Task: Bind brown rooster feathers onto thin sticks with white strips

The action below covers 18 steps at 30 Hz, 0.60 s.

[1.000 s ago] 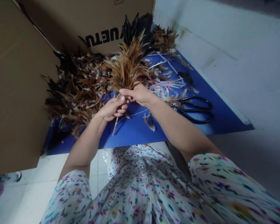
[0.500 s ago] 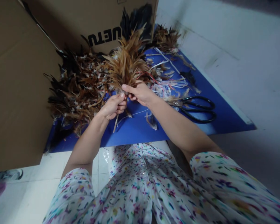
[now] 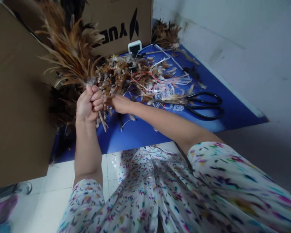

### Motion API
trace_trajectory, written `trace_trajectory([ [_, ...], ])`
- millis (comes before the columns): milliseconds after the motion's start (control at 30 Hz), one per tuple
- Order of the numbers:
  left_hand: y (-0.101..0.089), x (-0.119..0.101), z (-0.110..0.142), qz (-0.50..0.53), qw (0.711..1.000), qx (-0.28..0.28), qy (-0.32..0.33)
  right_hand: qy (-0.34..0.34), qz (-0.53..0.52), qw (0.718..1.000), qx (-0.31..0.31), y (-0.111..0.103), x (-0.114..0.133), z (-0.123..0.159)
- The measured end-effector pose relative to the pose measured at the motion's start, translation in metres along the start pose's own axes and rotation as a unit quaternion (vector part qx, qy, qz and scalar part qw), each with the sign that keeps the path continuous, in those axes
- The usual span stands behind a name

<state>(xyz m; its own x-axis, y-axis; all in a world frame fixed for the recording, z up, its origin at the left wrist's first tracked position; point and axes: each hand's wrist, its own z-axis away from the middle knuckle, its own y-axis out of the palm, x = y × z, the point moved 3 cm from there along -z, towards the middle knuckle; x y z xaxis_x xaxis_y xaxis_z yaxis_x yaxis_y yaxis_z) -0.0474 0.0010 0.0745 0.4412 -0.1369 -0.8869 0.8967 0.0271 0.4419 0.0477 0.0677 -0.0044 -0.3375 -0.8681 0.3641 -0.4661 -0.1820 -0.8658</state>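
Observation:
My left hand [image 3: 90, 103] is wrapped round the lower end of a feather duster [image 3: 71, 61], a tuft of brown and black feathers bound on a thin stick. Its tuft leans up and to the left, and the stick's end [image 3: 102, 122] pokes out below my fist. Just to the right, my right hand [image 3: 118, 103] reaches into the pile of loose brown feathers [image 3: 117, 76]. Its fingertips are among the feathers and mostly hidden, so I cannot tell whether they grip any.
Large black-handled scissors [image 3: 184, 102] lie on the blue board [image 3: 140, 129], beside tangled white and red strips [image 3: 165, 90]. Cardboard [image 3: 21, 106] walls the left and back. A small white-framed object [image 3: 134, 48] stands at the back. Another feather bunch [image 3: 167, 34] rests by the wall.
My left hand has carried the feather duster up and to the left, away from the middle. My right hand has let go of it and moved left and slightly down into the feather pile.

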Motion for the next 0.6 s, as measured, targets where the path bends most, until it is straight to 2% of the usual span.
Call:
trace_trajectory([
  [100, 0.000, -0.002, 0.001, 0.006, 1.000, -0.004, 0.005, 0.027, 0.027, 0.998, 0.048, 0.008, 0.012, -0.016],
  [200, -0.002, -0.002, -0.001, 0.010, 1.000, -0.010, 0.011, 0.018, 0.080, 0.993, 0.083, 0.015, 0.023, -0.029],
  [333, -0.005, -0.001, -0.004, 0.010, 1.000, -0.023, 0.011, 0.016, 0.129, 0.986, 0.108, 0.020, 0.025, -0.033],
  [467, -0.011, -0.002, -0.009, 0.023, 0.999, -0.024, 0.018, 0.007, 0.132, 0.990, 0.045, 0.006, 0.014, -0.019],
  [600, -0.018, 0.000, -0.014, 0.024, 0.999, -0.031, 0.019, 0.034, 0.096, 0.994, -0.036, -0.025, -0.004, 0.013],
])
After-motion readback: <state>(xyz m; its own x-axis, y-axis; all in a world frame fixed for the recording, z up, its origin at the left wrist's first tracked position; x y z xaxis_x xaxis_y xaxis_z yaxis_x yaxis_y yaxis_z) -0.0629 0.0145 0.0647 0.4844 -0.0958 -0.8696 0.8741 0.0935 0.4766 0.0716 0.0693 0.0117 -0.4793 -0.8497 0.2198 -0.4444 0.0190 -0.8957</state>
